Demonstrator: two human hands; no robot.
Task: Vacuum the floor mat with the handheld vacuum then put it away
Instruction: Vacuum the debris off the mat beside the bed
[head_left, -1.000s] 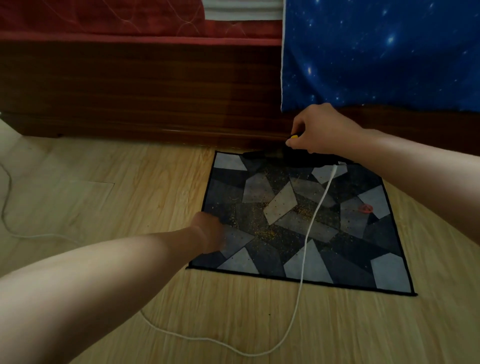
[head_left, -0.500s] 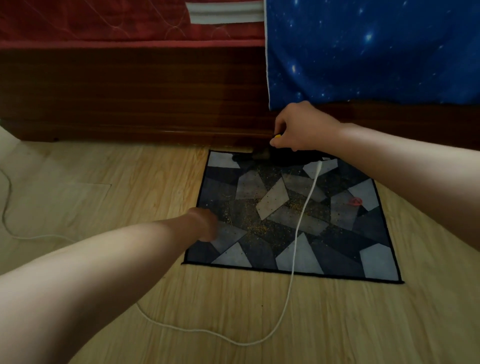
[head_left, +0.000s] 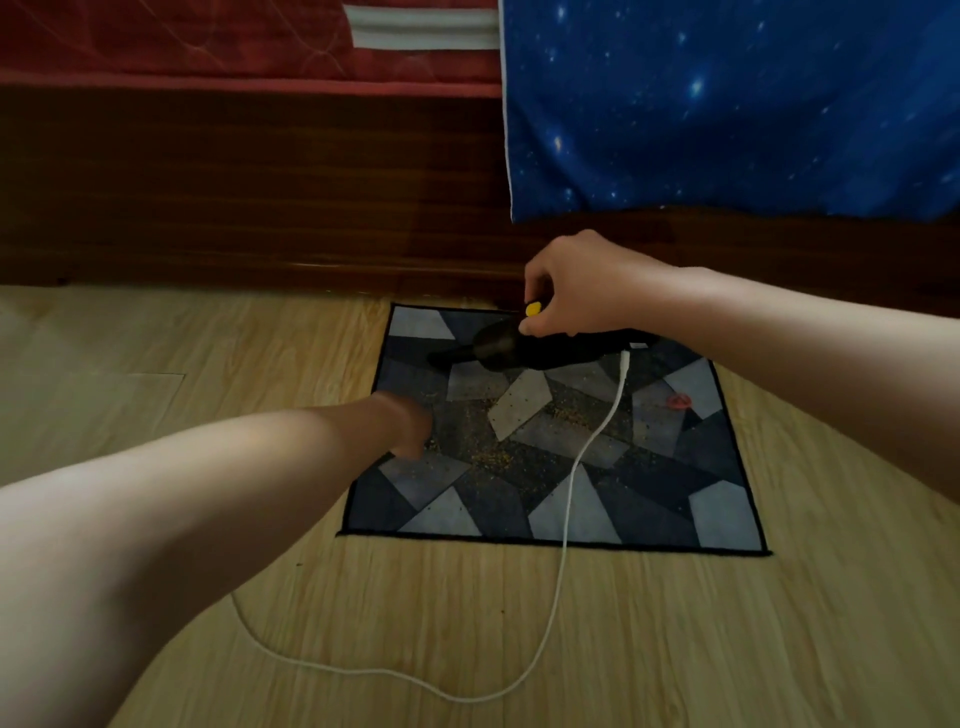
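Note:
A square floor mat (head_left: 717, 514) in blue and grey patches lies on the wood floor, strewn with yellowish crumbs (head_left: 493, 457). A black handheld vacuum (head_left: 498, 348) with a yellow button (head_left: 532, 309) lies along the mat's far edge, nozzle pointing left. My right hand (head_left: 576, 286) grips its handle from above. A white cord (head_left: 571, 478) runs from the vacuum's rear across the mat onto the floor. My left hand (head_left: 410, 426) rests on the mat's left part; its fingers are blurred and partly hidden.
A dark wooden bed frame (head_left: 260, 197) stands right behind the mat, with a red mattress (head_left: 182, 47) on top and a blue starry sheet (head_left: 727, 104) hanging at right. The cord loops over the floor (head_left: 675, 649) near me. A small red mark (head_left: 679, 400) sits on the mat's right side.
My right hand has drawn the vacuum forward from the bed frame, so its black body now shows on the mat's far edge. The left hand stays in place.

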